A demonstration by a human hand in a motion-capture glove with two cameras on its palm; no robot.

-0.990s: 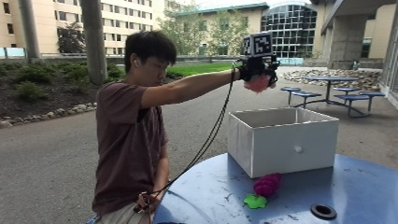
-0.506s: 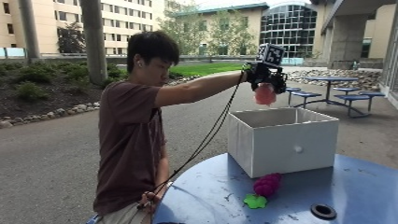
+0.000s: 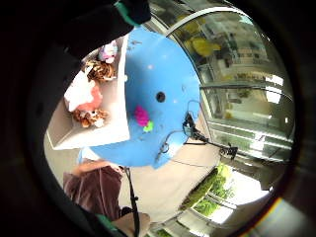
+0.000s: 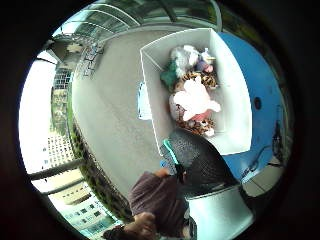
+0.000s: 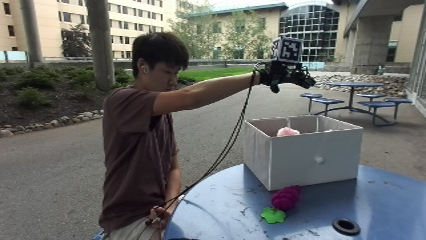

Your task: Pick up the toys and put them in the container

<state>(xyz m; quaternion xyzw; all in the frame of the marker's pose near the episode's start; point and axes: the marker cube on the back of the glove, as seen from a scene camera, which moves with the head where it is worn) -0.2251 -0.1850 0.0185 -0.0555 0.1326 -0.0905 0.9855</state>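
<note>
Toy (image 5: 284, 198), magenta with a green base, remains on the bench (image 5: 399, 200), near the container (image 5: 303, 152). Your hand (image 5: 285, 76) hangs above, fingers spread, empty. Lower it vertically onto that toy, clearing the container's wall.

The hand (image 4: 200, 165) shows as one black gloved finger with a teal band, held well above a white container (image 4: 232, 107) that stands open beneath the palm. Inside lies a heap of toys: a pink and white plush (image 4: 196, 102) uppermost, tiger-striped plush (image 4: 197, 77) beside and under it, and grey and green soft toys (image 4: 179, 62) at the far end. The container rests on a blue tabletop (image 4: 265, 90). Grey pavement (image 4: 110, 110) lies beyond it.
</note>
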